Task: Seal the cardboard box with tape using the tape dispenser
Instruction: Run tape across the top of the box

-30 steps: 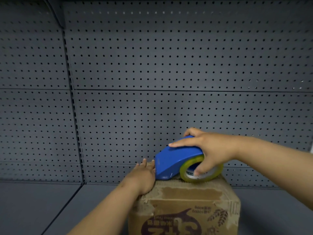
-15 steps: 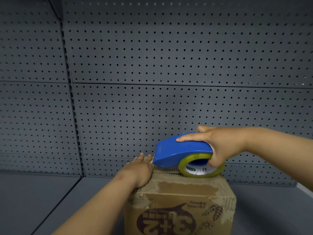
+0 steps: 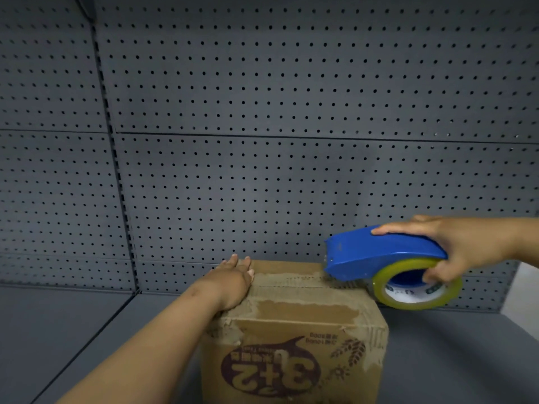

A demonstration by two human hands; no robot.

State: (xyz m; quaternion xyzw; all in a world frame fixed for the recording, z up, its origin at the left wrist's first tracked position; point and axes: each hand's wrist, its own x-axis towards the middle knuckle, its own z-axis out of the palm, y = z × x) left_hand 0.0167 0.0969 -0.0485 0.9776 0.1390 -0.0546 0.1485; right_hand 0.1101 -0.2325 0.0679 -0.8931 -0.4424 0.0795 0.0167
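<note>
A brown cardboard box (image 3: 294,345) with dark upside-down print stands on a grey shelf, its top flaps closed. My left hand (image 3: 233,279) lies flat on the box's top left corner, fingers together and pointing away. My right hand (image 3: 455,252) grips a blue tape dispenser (image 3: 376,252) from above, thumb inside the roll. Its front edge touches the box's top at the right end. The yellowish clear tape roll (image 3: 417,284) hangs past the box's right edge. A glossy strip seems to run along the top seam, but I cannot tell for sure.
A grey pegboard wall (image 3: 262,141) rises right behind the box. The grey shelf floor (image 3: 73,322) extends left and right of the box, with a seam on the left. A paler surface shows at the far right edge.
My right hand has drawn the dispenser from the box's left end, beside my left hand, across the top to the right end. My left hand stays pressed on the corner.
</note>
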